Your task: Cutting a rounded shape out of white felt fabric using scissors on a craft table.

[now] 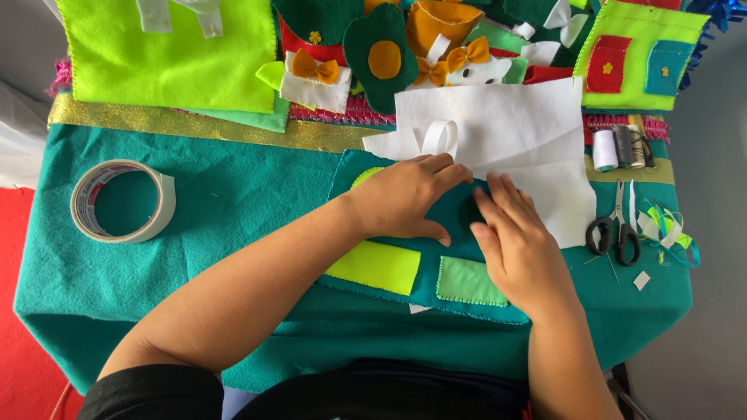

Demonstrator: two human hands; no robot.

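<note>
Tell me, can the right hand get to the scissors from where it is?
Probably yes. The right hand rests on the teal felt piece, and the scissors lie just beside it, with only white felt between.

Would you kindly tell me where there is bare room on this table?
Bare teal felt tablecloth lies between the masking tape roll and the left hand. It is crowded along the far edge with felt pieces, and around the black-handled scissors.

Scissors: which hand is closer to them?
Right. The right hand lies flat on the teal felt piece, just left of the scissors, with white felt between them. The left hand presses the same piece further left, beyond the right hand.
</note>
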